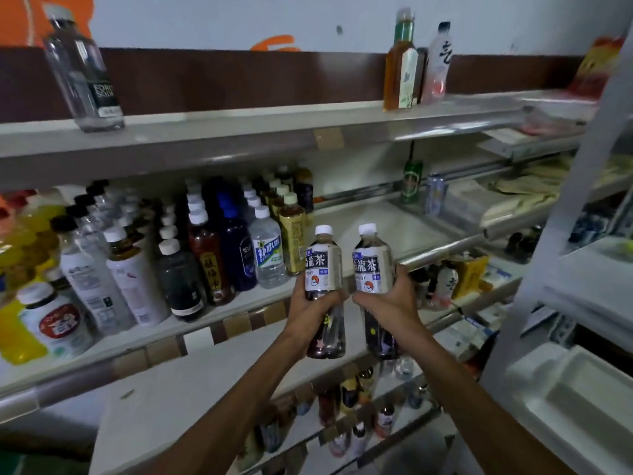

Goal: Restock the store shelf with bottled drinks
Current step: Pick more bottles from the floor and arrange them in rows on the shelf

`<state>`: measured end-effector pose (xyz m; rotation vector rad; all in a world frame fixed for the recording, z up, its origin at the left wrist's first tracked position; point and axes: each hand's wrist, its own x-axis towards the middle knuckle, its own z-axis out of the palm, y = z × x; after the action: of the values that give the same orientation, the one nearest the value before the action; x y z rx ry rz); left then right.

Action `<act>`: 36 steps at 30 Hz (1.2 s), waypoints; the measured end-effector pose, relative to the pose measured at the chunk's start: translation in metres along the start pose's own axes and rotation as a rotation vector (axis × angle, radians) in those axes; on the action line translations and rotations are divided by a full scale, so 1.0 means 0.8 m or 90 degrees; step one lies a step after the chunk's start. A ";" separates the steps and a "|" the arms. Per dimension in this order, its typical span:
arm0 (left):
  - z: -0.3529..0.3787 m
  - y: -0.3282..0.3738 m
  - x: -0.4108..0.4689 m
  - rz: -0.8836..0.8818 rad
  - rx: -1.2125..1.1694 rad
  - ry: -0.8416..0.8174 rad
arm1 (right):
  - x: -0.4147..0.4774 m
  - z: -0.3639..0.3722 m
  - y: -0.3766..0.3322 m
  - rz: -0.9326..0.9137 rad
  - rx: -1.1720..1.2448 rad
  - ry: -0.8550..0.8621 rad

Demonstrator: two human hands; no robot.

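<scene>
In the head view, I judge the restock to be partway done. The middle shelf carries a packed block of stocked bottles on its left half, at about nine o'clock from the hands. The stretch from twelve to two o'clock of them lies bare as far as a green can near the back. The top shelf holds only a few drinks: a clear water bottle at eleven o'clock of the frame and two more standing together at one o'clock. The lower shelf, at six o'clock, shows bare board on its left and small bottles further right. So there is plenty of room to fill, and the two bottles I see in hand are not yet placed.

Both are held in the air in front of the middle shelf's front rail, just right of the stocked block. They are upright and side by side, white caps at twelve o'clock.

The left hand grips the left tea bottle below its label, fingers curled round the dark lower body. The right hand grips the right tea bottle the same way, its thumb at three o'clock on the label edge. The forearms rise from six o'clock and converge, so the hands sit close together.
</scene>
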<state>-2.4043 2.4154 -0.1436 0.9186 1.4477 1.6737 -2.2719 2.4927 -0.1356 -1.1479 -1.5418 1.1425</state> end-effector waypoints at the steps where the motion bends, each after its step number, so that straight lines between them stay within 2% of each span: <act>1: 0.002 0.003 0.001 0.011 0.003 0.004 | 0.002 -0.002 -0.005 -0.007 -0.005 -0.007; 18: -0.002 -0.009 0.068 0.043 0.014 -0.022 | 0.050 0.022 -0.014 -0.009 -0.046 -0.005; 24: -0.007 -0.009 0.103 0.055 0.007 -0.028 | 0.078 0.038 -0.017 -0.014 -0.045 0.033; 36: -0.006 -0.022 0.138 0.019 0.028 -0.089 | 0.107 0.047 0.006 0.024 -0.055 0.066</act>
<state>-2.4597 2.5114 -0.1556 1.0647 1.3878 1.5708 -2.3236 2.5706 -0.1371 -1.2788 -1.5071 1.0331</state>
